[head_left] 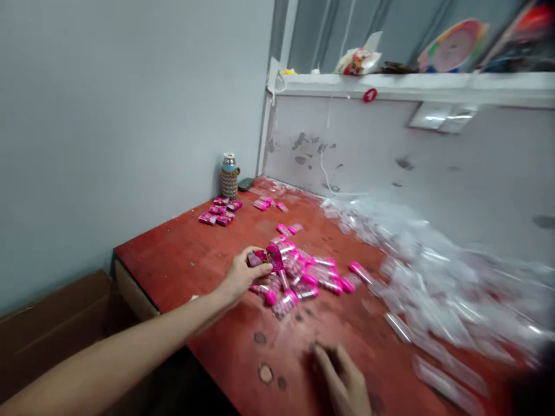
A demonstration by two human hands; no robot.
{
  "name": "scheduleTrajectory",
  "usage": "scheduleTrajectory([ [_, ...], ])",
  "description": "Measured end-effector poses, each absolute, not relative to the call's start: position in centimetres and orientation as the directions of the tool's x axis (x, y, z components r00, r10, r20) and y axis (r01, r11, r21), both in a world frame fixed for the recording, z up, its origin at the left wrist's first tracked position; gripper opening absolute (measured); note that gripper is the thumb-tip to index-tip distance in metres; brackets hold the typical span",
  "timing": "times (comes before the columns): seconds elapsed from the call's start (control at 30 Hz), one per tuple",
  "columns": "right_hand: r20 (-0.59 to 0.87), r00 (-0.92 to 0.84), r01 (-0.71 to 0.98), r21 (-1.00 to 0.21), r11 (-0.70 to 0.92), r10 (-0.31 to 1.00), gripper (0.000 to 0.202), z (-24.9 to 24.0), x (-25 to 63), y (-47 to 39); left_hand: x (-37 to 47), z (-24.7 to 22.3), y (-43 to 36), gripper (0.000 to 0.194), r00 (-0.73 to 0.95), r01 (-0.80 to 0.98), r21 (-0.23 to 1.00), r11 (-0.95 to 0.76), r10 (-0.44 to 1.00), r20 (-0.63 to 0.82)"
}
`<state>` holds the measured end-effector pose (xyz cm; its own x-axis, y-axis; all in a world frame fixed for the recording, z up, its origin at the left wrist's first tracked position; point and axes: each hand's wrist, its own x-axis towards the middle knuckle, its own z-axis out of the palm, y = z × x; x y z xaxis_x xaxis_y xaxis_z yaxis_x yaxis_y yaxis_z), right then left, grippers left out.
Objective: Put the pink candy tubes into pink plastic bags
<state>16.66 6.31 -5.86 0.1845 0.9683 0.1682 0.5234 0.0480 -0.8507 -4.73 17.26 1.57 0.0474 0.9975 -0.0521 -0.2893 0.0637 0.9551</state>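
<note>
My left hand (236, 280) is closed around a small pink-and-dark printed packet (273, 257), its fingers and thumb pinching one end. The packet is above a pile of small clear tubes with bright pink caps (318, 271), filled with little pink pieces. Low over the front of the red table, my right hand (344, 381) is slightly blurred. A gap shows between its thumb and fingers, and I see nothing held in it. The nearest tubes lie beyond it, apart from the fingers.
Several pink packets (217, 211) lie at the far left beside a bottle in a woven holder (229, 176) and a dark flat object (246, 184). Many clear empty tubes (427, 274) are heaped on the right of the red table (173, 263). A white shelf (407, 85) runs above.
</note>
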Motion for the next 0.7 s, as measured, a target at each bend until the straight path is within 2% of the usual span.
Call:
scheduleTrajectory([
  [0.07, 0.210, 0.254, 0.402, -0.911, 0.094, 0.944, 0.025, -4.4, 16.7, 6.1, -1.3, 1.6, 13.6, 0.039, 0.088, -0.366, 0.923, 0.120, 0.992, -0.094],
  [0.13, 0.305, 0.339, 0.377, -0.911, 0.168, 0.890, 0.026, -2.4, 16.8, 5.3, 1.5, 1.8, 10.5, 0.037, 0.110, -0.399, 0.904, 0.150, 0.987, -0.115],
  [0.3, 0.575, 0.260, 0.550, -0.748, 0.370, 0.776, 0.033, 1.3, 17.6, 1.6, 6.2, 1.6, 5.1, 0.032, 0.165, -0.448, 0.881, 0.152, 0.983, -0.086],
  [0.4, 0.657, 0.241, 0.653, -0.654, 0.382, 0.714, 0.033, 1.6, 18.4, -0.7, 7.7, 0.8, 2.7, 0.024, 0.200, -0.452, 0.881, 0.137, 0.979, -0.050],
  [0.57, 0.740, 0.270, 0.707, -0.586, 0.395, 0.615, 0.028, 0.9, 19.6, -3.1, 9.2, -0.1, 0.1, 0.021, 0.202, -0.436, 0.895, 0.096, 0.979, -0.006],
  [0.7, 0.826, 0.218, 0.830, -0.437, 0.346, 0.520, 0.032, 0.6, 20.3, -4.2, 10.1, 0.0, -1.0, 0.022, 0.197, -0.446, 0.890, 0.095, 0.980, -0.006],
])
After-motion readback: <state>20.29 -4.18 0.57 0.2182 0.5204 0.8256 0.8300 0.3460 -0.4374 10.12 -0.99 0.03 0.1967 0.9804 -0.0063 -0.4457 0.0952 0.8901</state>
